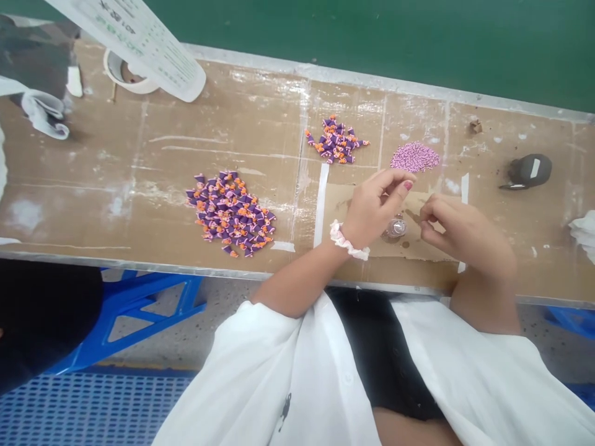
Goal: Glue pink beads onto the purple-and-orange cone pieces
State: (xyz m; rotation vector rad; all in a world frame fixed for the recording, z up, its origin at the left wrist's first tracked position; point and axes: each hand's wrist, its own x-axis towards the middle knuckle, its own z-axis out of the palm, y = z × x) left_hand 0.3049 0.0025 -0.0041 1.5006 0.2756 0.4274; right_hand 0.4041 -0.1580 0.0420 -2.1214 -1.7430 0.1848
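Note:
My left hand (pixel 377 204), with a white scrunchie (pixel 348 241) at the wrist, is closed in a pinch just below a pile of small pink-purple pieces (pixel 415 157). Whatever is between its fingertips is too small to make out. To the right, my right hand (pixel 458 230) has thumb and fingers drawn together, and their contents cannot be seen. A small clear round container (pixel 396 228) sits between both hands on a piece of cardboard (pixel 423 249). Two piles of little purple, orange and pink figures lie to the left, a smaller pile (pixel 337 141) and a larger pile (pixel 232 214).
A roll of tape (pixel 127 73) and a tilted whitish bottle (pixel 149 46) are at the far left. A dark rounded object (pixel 530 171) stands on the right. White tape strips (pixel 321 204) edge the cardboard. A blue stool (pixel 149 303) is below the table edge.

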